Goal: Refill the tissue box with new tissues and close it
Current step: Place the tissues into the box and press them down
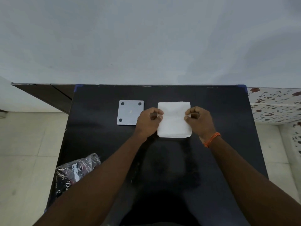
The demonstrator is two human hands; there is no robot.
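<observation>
A white stack of square tissues (pixel 174 121) lies on the black table (pixel 219 111), a little right of centre. My left hand (pixel 149 122) pinches the stack's left edge between thumb and fingers. My right hand (pixel 199 121), with an orange thread at the wrist, pinches the right edge the same way. To the left lies a flat grey square plate (pixel 129 112) with dark round pads at its corners; it looks like the tissue box's base lid, lying apart from the stack. The box body is not visible under or around the tissues.
A crumpled clear plastic wrapper with dark print (pixel 76 173) lies at the table's near left edge. A pale wall stands behind the table. Tiled floor shows on both sides, with a flower-patterned surface (pixel 275 105) at the right.
</observation>
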